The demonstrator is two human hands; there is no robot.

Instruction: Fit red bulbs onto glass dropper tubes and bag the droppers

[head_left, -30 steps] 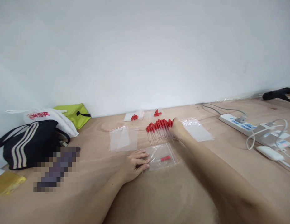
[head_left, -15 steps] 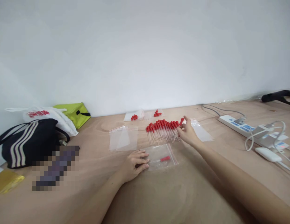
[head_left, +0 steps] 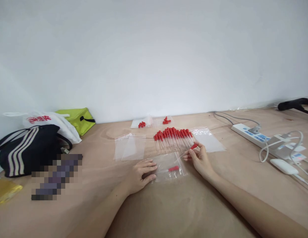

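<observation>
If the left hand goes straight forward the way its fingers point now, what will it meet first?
The left hand points right, its fingertips already on the edge of the clear bag. Going on, it would probably first meet the red-capped dropper inside that bag, though depth is unclear.

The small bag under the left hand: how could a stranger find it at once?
On the wooden table, look just nearer than the row of red-capped droppers. The clear zip bag lies under the left hand; unlike the other bags, it holds one red-capped dropper.
</observation>
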